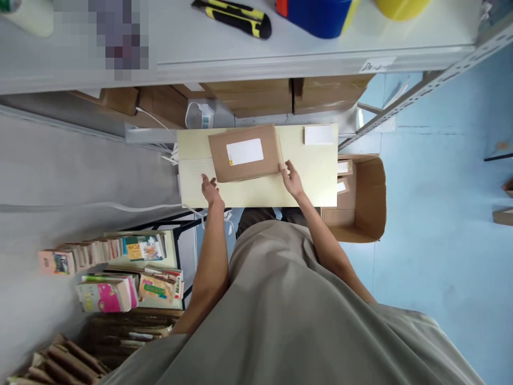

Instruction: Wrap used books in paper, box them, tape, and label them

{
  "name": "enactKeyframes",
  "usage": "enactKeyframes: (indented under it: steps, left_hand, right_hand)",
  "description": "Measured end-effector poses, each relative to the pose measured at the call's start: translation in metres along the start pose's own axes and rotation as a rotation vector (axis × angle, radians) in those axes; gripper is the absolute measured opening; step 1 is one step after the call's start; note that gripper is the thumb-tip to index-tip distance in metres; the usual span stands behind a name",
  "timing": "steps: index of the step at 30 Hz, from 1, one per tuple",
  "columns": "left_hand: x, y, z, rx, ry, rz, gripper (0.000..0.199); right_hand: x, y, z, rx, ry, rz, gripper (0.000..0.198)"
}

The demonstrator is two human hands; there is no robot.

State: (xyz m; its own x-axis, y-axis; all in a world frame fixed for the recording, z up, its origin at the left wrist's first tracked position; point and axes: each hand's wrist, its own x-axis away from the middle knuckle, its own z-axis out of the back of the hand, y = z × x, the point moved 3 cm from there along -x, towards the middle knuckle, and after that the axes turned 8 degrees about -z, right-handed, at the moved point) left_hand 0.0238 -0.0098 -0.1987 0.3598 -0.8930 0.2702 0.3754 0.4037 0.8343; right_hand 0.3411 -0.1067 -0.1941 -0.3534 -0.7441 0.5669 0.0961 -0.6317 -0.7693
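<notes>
A flat brown cardboard package (246,174) with a white label (245,152) on its upper face lies slightly turned on the pale table (310,182). At its lower left corner is my left hand (212,191), fingers apart and holding nothing; I cannot tell whether it touches the cardboard. My right hand (293,182) is by the lower right corner, thumb side against or very near the edge, its fingers spread rather than wrapped around it. A small stack of white labels or paper (319,135) sits at the table's upper right.
A shelf (176,43) above holds a yellow-black utility knife (236,16) and a blue object (316,16). Cardboard boxes (252,96) stand behind the table. An open carton (371,198) with labelled packages is at the right; books (104,294) are at the left. A white cable (120,206) crosses there.
</notes>
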Motion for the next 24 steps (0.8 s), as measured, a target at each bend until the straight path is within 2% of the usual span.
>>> enactKeyframes:
  steps: [3, 5, 8, 10, 12, 15, 18, 21, 24]
  left_hand:
    - [0.015, 0.005, -0.001, 0.036, 0.001, 0.08, 0.087]
    - [0.031, 0.017, -0.001, 0.103, 0.014, 0.005, 0.095]
    - [0.061, 0.033, 0.005, 0.21, 0.025, -0.146, 0.1]
    - [0.082, 0.036, 0.01, 0.25, 0.009, -0.181, 0.091]
    - [0.105, 0.033, 0.014, 0.241, -0.01, -0.169, 0.078]
    - [0.138, 0.02, 0.016, 0.139, -0.035, -0.143, 0.056]
    - [0.17, 0.007, 0.013, 0.073, -0.094, -0.165, 0.042]
    - [0.201, -0.002, 0.005, 0.076, -0.186, -0.193, 0.044]
    - [0.24, -0.002, -0.008, 0.08, -0.327, -0.265, 0.047]
  right_hand:
    - [0.012, 0.01, -0.01, -0.119, -0.12, 0.028, 0.126]
    - [0.026, 0.008, -0.004, -0.148, -0.091, 0.083, 0.133]
    - [0.058, 0.003, 0.018, -0.174, -0.006, 0.172, 0.122]
    - [0.083, 0.003, 0.033, -0.167, 0.043, 0.2, 0.111]
    - [0.109, 0.011, 0.042, -0.13, 0.07, 0.164, 0.104]
    - [0.143, 0.033, 0.044, -0.054, 0.096, 0.059, 0.097]
    - [0.176, 0.062, 0.047, -0.014, 0.15, 0.031, 0.097]
    - [0.21, 0.091, 0.063, -0.027, 0.231, 0.035, 0.102]
    - [0.252, 0.119, 0.098, -0.051, 0.348, 0.036, 0.098]
